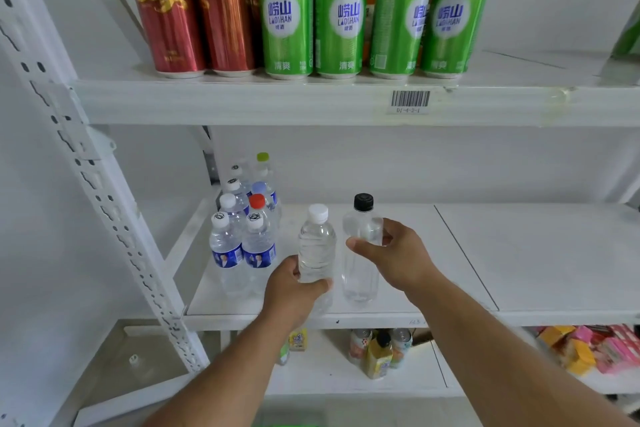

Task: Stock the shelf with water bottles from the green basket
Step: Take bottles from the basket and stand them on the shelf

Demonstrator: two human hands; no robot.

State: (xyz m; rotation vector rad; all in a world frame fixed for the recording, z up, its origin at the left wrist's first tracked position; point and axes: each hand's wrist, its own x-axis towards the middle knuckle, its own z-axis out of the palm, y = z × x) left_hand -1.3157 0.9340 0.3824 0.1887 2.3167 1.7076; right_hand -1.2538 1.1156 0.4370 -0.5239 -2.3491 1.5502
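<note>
At the bottom edge, only a blurred green strip (287,421) shows. On the middle shelf (519,253), the left hand (291,291) grips a white-capped bottle (317,246) of clear water and the right hand (398,253) clasps a black-capped bottle (362,253), both upright beside the stocked water bottles (242,236).

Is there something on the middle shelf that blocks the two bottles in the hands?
Nothing visible blocks them. The white-capped bottle and black-capped bottle have bare middle shelf behind; the stocked bottles stand to the left.

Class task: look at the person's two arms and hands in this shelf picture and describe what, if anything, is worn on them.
Both forearms are bare as far as the frame shows; no sleeves reach into view. The left hand and right hand wear no gloves. No watch, bracelet or ring is visible on either wrist or on the fingers that show.
</note>
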